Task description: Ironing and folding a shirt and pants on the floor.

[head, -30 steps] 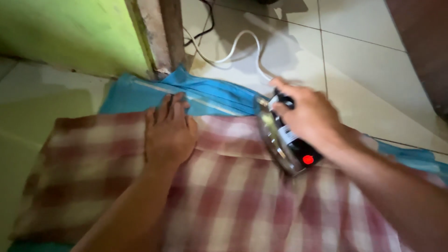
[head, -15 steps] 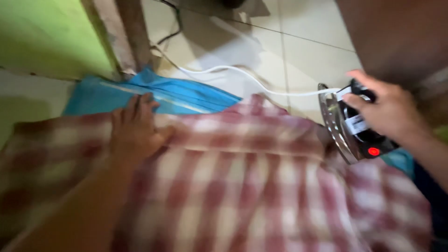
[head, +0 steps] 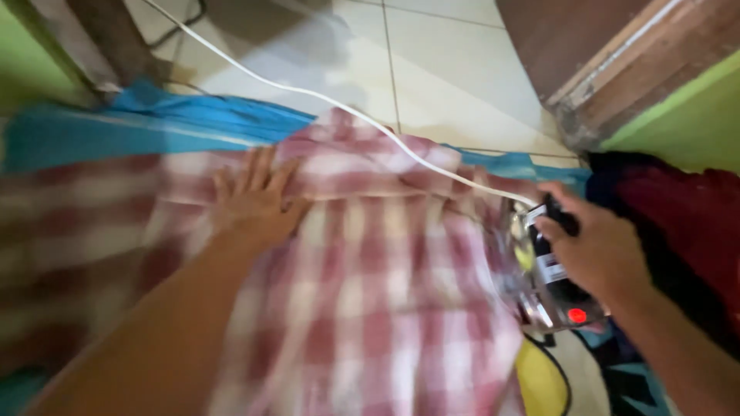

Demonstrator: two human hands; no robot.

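In the head view, the left hand [head: 258, 202] lies flat and open on a red-and-white checked cloth [head: 370, 308], fingers spread and pointing away from the person, palm pressing the fabric; it grips nothing. The checked cloth is spread over the floor and covers most of the lower picture, blurred at the left. Under its far edge lies a blue cloth [head: 154, 127], which shows as a band along the top left and again as a thin strip at the right.

The right hand [head: 597, 250] is closed around the black handle of an iron [head: 551, 285]. The iron stands tilted on its side at the right edge of the checked cloth, its shiny plate facing left and a red light glowing near its lower end. A white cord [head: 308, 94] runs from the iron across the checked cloth and over the pale floor tiles [head: 455, 69] to the top left. Just right of the iron lies a heap of dark red and black clothes [head: 678, 223].
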